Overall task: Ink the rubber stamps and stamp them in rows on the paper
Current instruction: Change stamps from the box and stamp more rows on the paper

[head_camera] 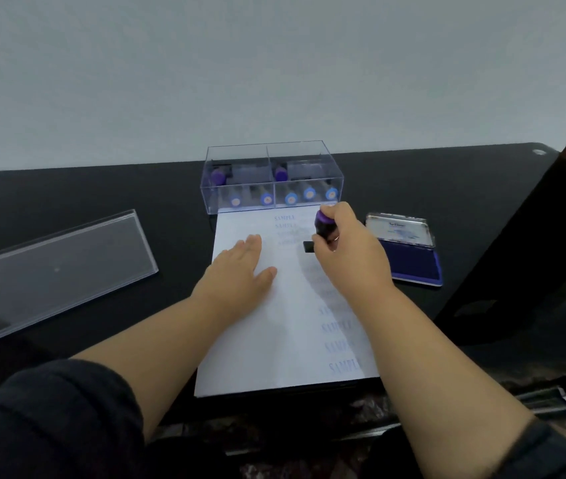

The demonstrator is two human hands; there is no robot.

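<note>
Gripping a purple-handled rubber stamp (323, 227), the right hand (350, 250) curls its fingers around the rounded knob, with the stamp's black rectangular base at the sheet of white paper (285, 333); whether it touches cannot be told. Left hand (240, 271) lies flat on the paper with fingers straight and together, thumb spread, just beside the stamp. Faint blue "SAMPLE" prints run in a column near the top of the sheet and in another down its right edge. Just to the right sits an open ink pad (413, 261), its deep blue felt exposed and its shiny metal lid raised behind. At the far end of the paper stands a clear plastic box (271, 178), divided into compartments holding more stamps with purple and blue round tops. A long clear plastic lid (53, 271) lies well to the left. Everything rests on a matte black table (102, 188) set against a plain pale wall (274, 63). Dark sleeves cover both upper arms.
</note>
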